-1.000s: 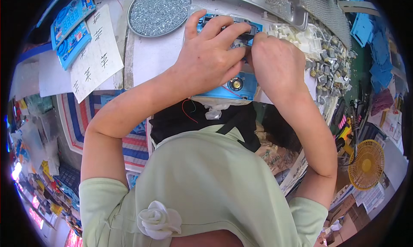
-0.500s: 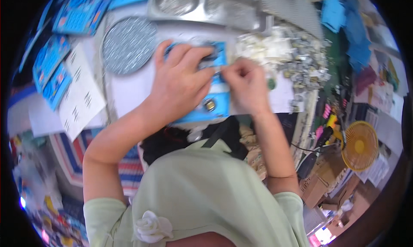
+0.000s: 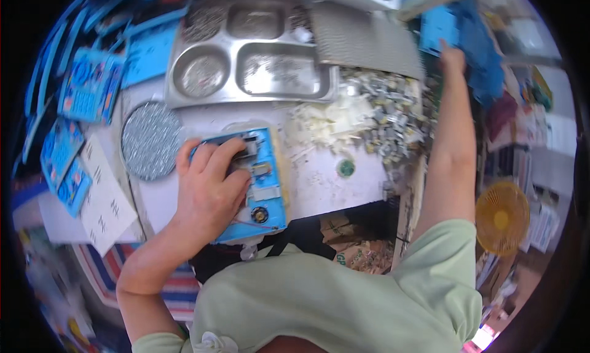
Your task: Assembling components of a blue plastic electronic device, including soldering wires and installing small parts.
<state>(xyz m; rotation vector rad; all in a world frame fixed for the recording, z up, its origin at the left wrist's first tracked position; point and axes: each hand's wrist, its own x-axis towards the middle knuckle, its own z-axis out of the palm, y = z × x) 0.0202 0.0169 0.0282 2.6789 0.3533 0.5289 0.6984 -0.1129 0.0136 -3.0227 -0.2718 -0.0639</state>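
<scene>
On the white worktop sits a blue plastic casing, tilted a little, with a small metal motor, a round black part and thin red wires inside. My left hand is curled over its left side, the fingertips in among the dark parts there; what lies under them is hidden. Far to the right, my right arm is stretched out. My right hand is at the lower edge of a blue plastic panel, one digit lying over that edge, the other fingers mostly hidden behind the hand.
A round tray of small metal pins lies left of the casing. Behind stands a metal compartment tray with small parts. White and metal pieces are heaped at right, near a green disc. Blue printed housings stack at left.
My right hand has left the casing and reached far right to the blue panel. The left hand stays on the casing. The whole view has shifted, showing more of the far worktop.
</scene>
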